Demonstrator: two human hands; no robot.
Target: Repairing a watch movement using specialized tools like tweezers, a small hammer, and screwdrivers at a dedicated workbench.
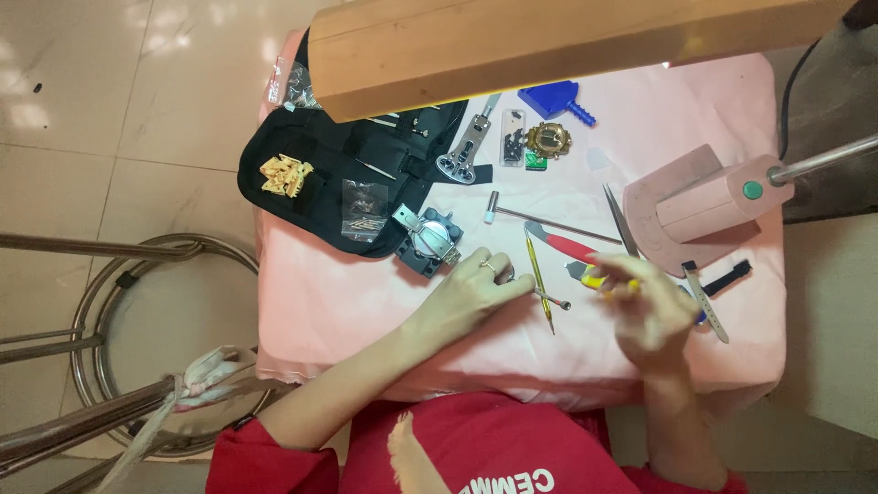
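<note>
Left hand (471, 291) laid on pink-clothed table (329, 293), fingers curled around a slim metal pin tool (551, 298), right hand (645, 306) blurred, closed on yellow-handled screwdriver (599, 282), thin yellow-green tool (539, 288) between hands.

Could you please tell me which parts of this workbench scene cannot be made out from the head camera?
- Right hand: motion-blurred; its grip on the yellow-handled tool is unclear.
- Left hand: whatever is under its fingertips is too small to identify.
- Black tool pouch: its top is hidden by the wooden lamp head.
- Small parts near the gold watch case: too small.
</note>
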